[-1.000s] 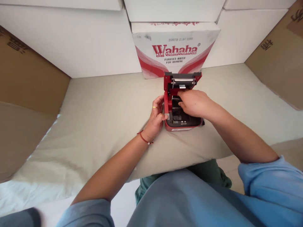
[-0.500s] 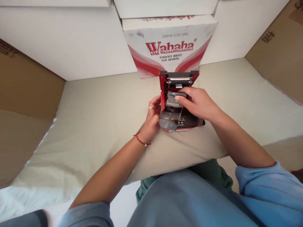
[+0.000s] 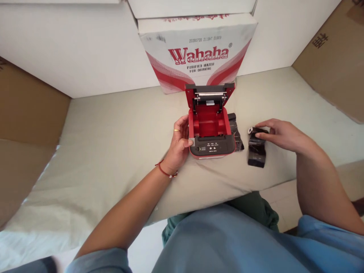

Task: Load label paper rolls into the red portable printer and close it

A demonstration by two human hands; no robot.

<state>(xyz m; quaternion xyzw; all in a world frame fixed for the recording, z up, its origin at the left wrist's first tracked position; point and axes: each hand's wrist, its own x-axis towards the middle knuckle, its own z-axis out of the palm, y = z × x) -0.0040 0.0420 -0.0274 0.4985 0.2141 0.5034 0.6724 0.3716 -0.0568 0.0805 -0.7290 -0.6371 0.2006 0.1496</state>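
Observation:
A small red printer [image 3: 210,131] with a dark front panel stands open on the cloth-covered table [image 3: 113,151]; its lid is tilted back and its red bay holds nothing. My left hand [image 3: 179,146] grips the printer's left side, thumb on the front corner. Off to the right, my right hand [image 3: 280,134] pinches a dark wrapped paper roll [image 3: 256,148] that rests on the cloth. Another dark plastic wrapper [image 3: 236,131] lies against the printer's right side.
A white and red Wahaha water carton [image 3: 197,53] stands just behind the printer, among white boxes [image 3: 85,49]. Brown cardboard boxes flank the table at left [image 3: 25,110] and right [image 3: 335,57]. The table's front edge runs above my lap.
My right hand lifted the wrapped roll out of the printer's bay and carried it right, down onto the cloth. My left hand stayed on the printer's side.

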